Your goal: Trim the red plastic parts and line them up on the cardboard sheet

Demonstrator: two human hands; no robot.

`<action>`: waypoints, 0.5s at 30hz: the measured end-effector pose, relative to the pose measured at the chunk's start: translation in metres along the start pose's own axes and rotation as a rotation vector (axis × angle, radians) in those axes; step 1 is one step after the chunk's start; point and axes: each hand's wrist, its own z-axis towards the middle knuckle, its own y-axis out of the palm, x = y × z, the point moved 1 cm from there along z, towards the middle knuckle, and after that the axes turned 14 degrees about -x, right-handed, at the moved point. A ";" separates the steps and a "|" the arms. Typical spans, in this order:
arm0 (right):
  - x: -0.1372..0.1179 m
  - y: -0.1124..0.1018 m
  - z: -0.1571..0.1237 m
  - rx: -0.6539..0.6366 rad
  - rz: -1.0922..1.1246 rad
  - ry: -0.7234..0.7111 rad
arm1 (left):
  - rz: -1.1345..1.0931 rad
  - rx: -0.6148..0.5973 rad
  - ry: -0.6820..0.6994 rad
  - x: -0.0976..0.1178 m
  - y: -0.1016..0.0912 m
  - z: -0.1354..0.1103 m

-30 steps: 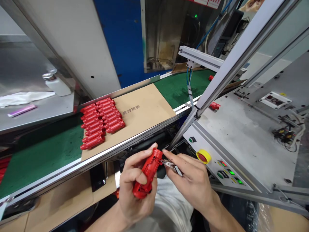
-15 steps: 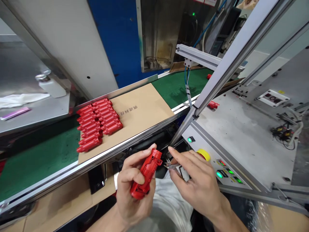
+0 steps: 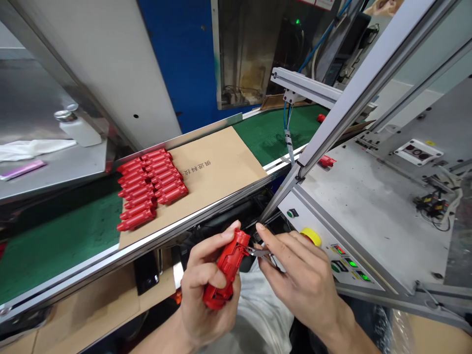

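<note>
My left hand [image 3: 208,285] is wrapped round a red plastic housing [image 3: 229,268], thumb and fingers along its sides, its upper end tilted away to the right. The housing has moulded ribs and a small tab near that end. Silver nippers [image 3: 257,251] are gripped in my right hand [image 3: 300,270]; their handles are mostly hidden by the fingers. The tips of the jaws meet the housing's right edge, by the tab. Rows of similar red parts [image 3: 167,177] lie on a cardboard sheet [image 3: 217,157] beyond my hands.
A green conveyor belt [image 3: 66,236] runs under the cardboard, with a metal rail along its near side. On the right is a machine table [image 3: 376,211] with a frame post [image 3: 342,103], a yellow-ringed button [image 3: 311,236] and lit displays. A white bottle [image 3: 79,129] stands at left.
The nippers' jaws have come to the housing's edge from a small gap away. My left hand has turned the housing slightly and shifted right. A green panel light has gone dark.
</note>
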 end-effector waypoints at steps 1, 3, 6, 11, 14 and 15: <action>0.000 0.000 0.000 -0.003 -0.003 -0.001 | 0.015 0.001 0.006 0.000 0.000 0.000; 0.000 0.000 -0.001 -0.010 -0.008 0.000 | 0.033 0.002 0.009 0.000 0.002 0.000; 0.000 0.000 -0.003 -0.016 -0.005 0.007 | 0.053 0.022 0.022 -0.001 0.003 -0.001; -0.002 0.003 -0.002 0.003 0.029 0.008 | 0.076 0.003 0.119 -0.004 0.003 -0.002; -0.004 0.006 -0.001 0.024 0.082 0.000 | 0.163 -0.037 0.182 -0.004 0.001 -0.002; -0.005 0.007 -0.001 0.029 0.104 -0.005 | 0.184 -0.045 0.192 -0.004 0.001 -0.002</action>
